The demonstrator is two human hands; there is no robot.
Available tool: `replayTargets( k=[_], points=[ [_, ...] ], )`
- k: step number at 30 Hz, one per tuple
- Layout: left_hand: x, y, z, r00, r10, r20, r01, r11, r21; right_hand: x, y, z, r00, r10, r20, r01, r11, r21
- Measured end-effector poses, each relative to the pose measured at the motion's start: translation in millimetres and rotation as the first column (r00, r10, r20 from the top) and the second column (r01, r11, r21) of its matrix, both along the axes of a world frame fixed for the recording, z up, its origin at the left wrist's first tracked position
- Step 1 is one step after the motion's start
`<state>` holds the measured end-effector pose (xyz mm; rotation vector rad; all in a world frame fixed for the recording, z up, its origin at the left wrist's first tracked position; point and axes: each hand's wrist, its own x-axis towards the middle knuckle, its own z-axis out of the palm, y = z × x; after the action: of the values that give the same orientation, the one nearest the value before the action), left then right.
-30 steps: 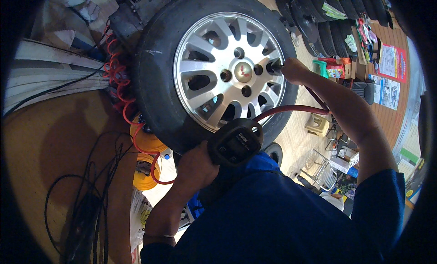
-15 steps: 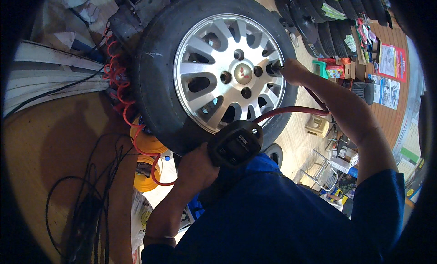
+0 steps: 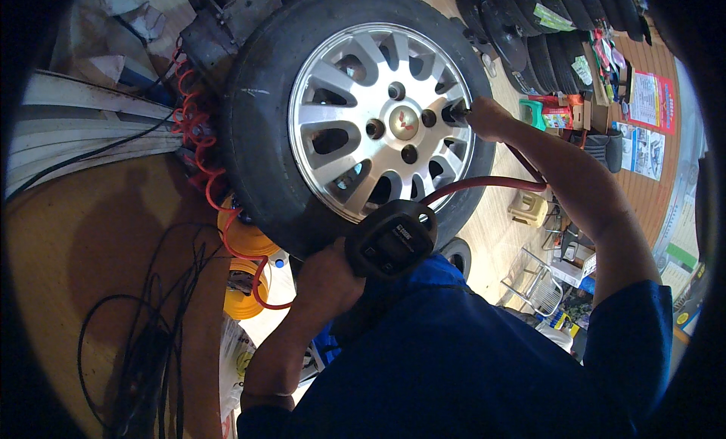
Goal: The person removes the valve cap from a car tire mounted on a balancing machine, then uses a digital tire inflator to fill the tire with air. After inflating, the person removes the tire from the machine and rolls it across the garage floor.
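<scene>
A large black tyre [image 3: 261, 152] on a silver alloy wheel [image 3: 327, 115] stands in front of me, its spoked face toward me. My left hand [image 3: 329, 279] is closed round a black tyre inflator gauge [image 3: 395, 241], held below the wheel with its small display facing up. From the gauge a dark red hose [image 3: 484, 182] loops right and runs up behind my right forearm. My right hand [image 3: 490, 120], at the wheel's right rim, is closed on a dark air chuck [image 3: 458, 114] among the spokes. Whether the chuck sits on the valve is too small to tell.
A coiled red air hose [image 3: 208, 167] hangs along the tyre's left side. Black cables [image 3: 144, 318] lie on a brown panel at lower left. Stacked tyres [image 3: 541, 61], a beige stool [image 3: 527, 210] and a metal chair [image 3: 543, 294] stand to the right.
Both hands, the gauge and the wheel stay in practically the same place. The view has shifted only very slightly.
</scene>
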<state>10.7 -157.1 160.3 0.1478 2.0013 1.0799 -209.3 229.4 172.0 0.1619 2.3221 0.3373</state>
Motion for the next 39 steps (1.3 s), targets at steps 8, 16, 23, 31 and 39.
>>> replayTargets(
  k=[8,16,23,31,39],
  points=[
    [-0.2,0.0,0.9,1.0,-0.019,-0.003,0.019,0.999,-0.032,-0.1,4.6,-1.8,1.0,0.0,0.011,0.0,1.0,-0.009],
    [-4.0,0.1,7.1,0.999,-0.033,0.002,0.033,0.998,-0.051,-1.0,30.0,-22.3,0.992,0.119,0.038,-0.119,0.993,-0.013],
    [-1.9,-1.1,4.3,0.999,0.04,-0.02,-0.04,0.998,0.043,-2.5,22.9,-18.3,0.896,0.395,0.205,-0.416,0.907,0.07],
    [-2.2,-1.0,5.3,0.999,0.025,-0.025,-0.024,1.0,0.016,-0.9,14.6,-11.9,0.79,0.539,0.292,-0.586,0.803,0.105],
    [-4.6,-0.2,6.5,1.0,-0.002,0.013,0.003,1.0,-0.008,-0.5,19.8,-13.0,0.948,0.289,0.131,-0.297,0.953,0.051]
  ],
)
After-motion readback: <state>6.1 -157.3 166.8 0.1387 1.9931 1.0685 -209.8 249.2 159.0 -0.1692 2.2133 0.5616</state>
